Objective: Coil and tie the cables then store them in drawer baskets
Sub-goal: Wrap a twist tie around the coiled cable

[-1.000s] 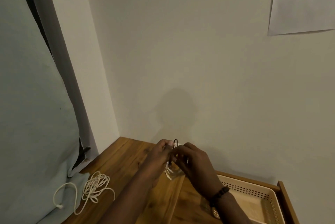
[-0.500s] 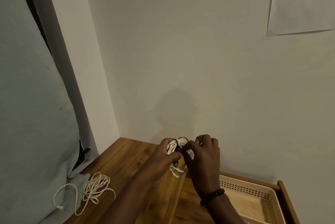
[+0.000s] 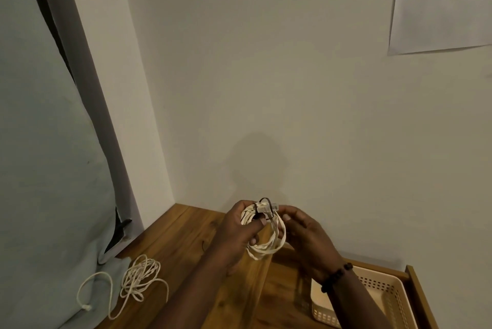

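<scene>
I hold the coiled white cable up in front of me, above the wooden tabletop and close to the far wall. My left hand grips the coil on its upper left side, fingers curled round the bundled strands and my thumb pressed across the front of them. My right hand is on the coil's right side, its fingers bent toward the strands near the top; whether they pinch the cable or only touch it I cannot tell, since the coil hides the tips.

The coil faces me as an upright oval ring, its long axis running from the top, between my hands, down to its lower loop, which hangs free below my left thumb. At the top a dark tie arches over the strands, and the pale connector plug lies across there, its long axis roughly level and its clear end pointing right toward my right fingers.

A beaded bracelet sits on my right wrist. Below that arm, at the near right, a cream perforated basket rests inside the open wooden drawer. On the near left, a second white cable lies loosely looped, partly on the tabletop and partly on pale blue fabric. A printed sheet hangs on the wall at the upper right.
</scene>
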